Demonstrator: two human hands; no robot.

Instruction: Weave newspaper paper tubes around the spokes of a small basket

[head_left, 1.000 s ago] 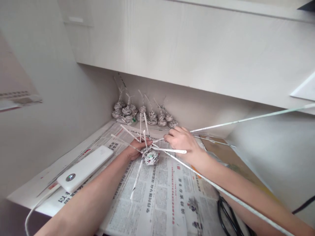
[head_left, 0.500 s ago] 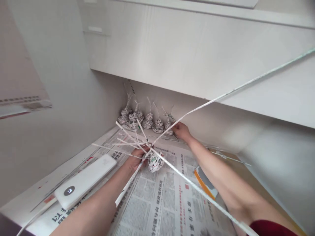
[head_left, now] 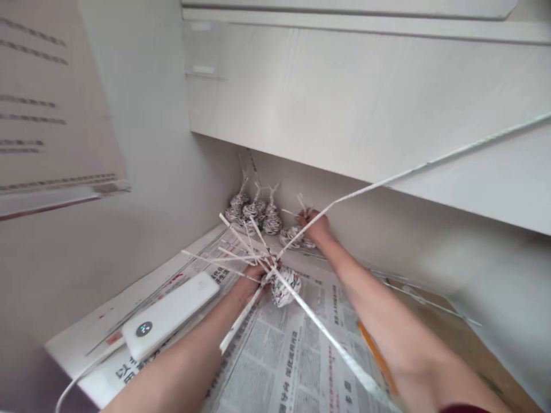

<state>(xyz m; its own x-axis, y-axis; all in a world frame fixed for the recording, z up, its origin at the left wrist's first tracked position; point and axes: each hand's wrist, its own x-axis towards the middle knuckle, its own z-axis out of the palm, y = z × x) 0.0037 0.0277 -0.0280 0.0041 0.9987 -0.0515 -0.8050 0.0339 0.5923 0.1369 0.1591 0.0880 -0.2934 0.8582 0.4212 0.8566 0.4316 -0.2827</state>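
My left hand [head_left: 253,281] is closed around the neck of an unfinished woven paper gourd [head_left: 286,287], whose rounded body hangs to the right of the fingers. Several rolled paper strips [head_left: 239,234] fan out from it, and one long strip [head_left: 387,180] runs up to the right edge. Against the back wall, my right hand [head_left: 316,226] has its fingers closed at the upper part of a small woven paper gourd [head_left: 309,243], hiding much of it. Another gourd [head_left: 291,235] sits just left of that hand. More finished gourds [head_left: 272,218] stand upright in the left corner.
Newspaper [head_left: 267,350] covers the tabletop. A white power bank [head_left: 172,315] with a cable [head_left: 81,376] lies at left. An orange-edged item [head_left: 377,355] is partly under my right forearm. Loose strips [head_left: 430,301] lie at right. A white panel [head_left: 344,103] overhangs the back.
My right hand has shifted left and up, from beside the rightmost gourd to the gourds' tops. The left hand keeps its hold. The whole view has swung a little left.
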